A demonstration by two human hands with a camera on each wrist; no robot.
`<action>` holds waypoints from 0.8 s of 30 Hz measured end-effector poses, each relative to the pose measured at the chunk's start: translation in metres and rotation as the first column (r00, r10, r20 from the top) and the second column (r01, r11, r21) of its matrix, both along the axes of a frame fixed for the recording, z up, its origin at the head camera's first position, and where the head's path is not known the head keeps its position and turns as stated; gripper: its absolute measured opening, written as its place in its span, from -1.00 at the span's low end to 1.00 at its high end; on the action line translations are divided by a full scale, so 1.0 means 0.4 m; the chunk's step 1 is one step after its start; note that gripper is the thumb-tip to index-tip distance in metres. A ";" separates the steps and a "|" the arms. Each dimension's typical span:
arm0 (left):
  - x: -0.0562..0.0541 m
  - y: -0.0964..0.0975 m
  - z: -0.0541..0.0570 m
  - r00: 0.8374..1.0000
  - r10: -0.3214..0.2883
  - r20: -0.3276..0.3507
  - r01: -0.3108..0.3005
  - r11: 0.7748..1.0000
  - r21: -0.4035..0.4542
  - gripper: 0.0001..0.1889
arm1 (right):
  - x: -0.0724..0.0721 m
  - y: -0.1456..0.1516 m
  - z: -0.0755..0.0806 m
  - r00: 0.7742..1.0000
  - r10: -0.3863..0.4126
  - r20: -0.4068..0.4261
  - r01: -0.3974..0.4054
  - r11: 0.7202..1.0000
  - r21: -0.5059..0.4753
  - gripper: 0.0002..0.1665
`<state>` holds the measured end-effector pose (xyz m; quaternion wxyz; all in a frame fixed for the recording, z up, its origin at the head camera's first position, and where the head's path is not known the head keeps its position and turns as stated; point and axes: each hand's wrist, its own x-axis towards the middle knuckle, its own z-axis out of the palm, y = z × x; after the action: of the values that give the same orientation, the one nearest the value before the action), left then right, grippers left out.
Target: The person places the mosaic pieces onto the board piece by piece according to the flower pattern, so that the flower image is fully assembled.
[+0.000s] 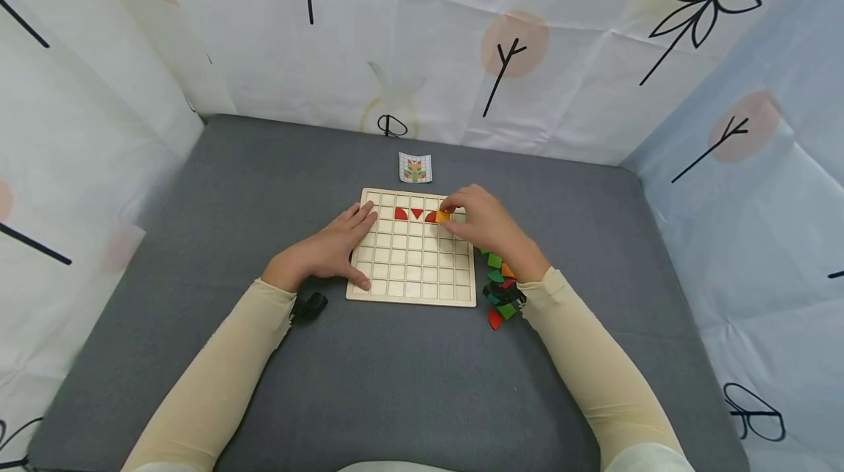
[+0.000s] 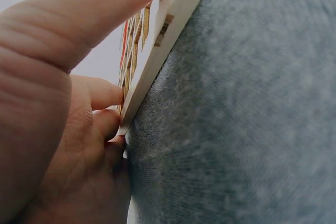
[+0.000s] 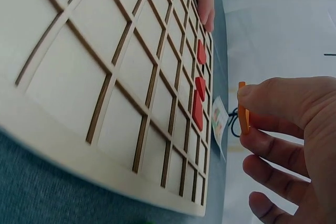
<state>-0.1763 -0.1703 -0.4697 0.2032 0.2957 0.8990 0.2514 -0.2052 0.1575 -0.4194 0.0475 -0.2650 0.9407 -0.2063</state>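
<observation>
Orange, flat and squarish as far as your fingers let it show, the thin tile (image 3: 243, 116) is pinched between the thumb and fingertips of your right hand (image 1: 488, 219), raised off the pale wooden board with square recesses (image 1: 414, 273), over its far right part. From above it appears just beside one red quarter-round tile (image 1: 431, 216); a red triangular tile (image 1: 417, 213) and another red rounded tile (image 1: 401, 214) lie further left in the same row. Your left hand (image 1: 335, 243) grasps nothing; its fingers spread along the board's left side, thumb by the near corner. Expect the orange tile to be light and stiff, hard to break, perhaps a little slick on its faces; whether it is painted wood or plastic, you cannot tell from here. Hold it by opposite edges, lightly, so its underside is free and it doesn't twist. The board should be rigid and light enough to slide on the grey tabletop (image 1: 422, 384), so light pressure on its rim is the sensible hold.
</observation>
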 end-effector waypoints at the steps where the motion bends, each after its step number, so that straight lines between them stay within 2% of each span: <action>1: 0.000 0.000 -0.001 1.000 -0.001 -0.001 0.001 1.000 0.000 0.50 | -0.001 -0.005 0.000 1.000 0.003 0.002 -0.003 1.000 -0.002 -0.73; 11: 0.003 -0.002 0.001 1.000 -0.001 0.003 0.001 1.000 0.006 0.50 | 0.001 -0.050 -0.008 0.999 0.025 0.029 -0.024 0.999 -0.032 -0.77; 18: 0.003 -0.002 0.003 1.000 -0.004 0.004 0.004 1.000 0.000 0.50 | -0.005 -0.073 -0.023 0.998 0.059 -0.003 -0.059 0.998 -0.026 -0.80; 24: 0.002 -0.001 0.000 1.000 -0.004 0.002 0.004 1.000 0.004 0.50 | -0.007 -0.087 -0.032 0.998 0.060 0.016 -0.060 0.998 -0.035 -0.73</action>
<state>-0.1755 -0.1708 -0.4699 0.2040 0.2975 0.8977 0.2532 -0.2079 0.1228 -0.4321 0.0570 -0.2922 0.9282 -0.2231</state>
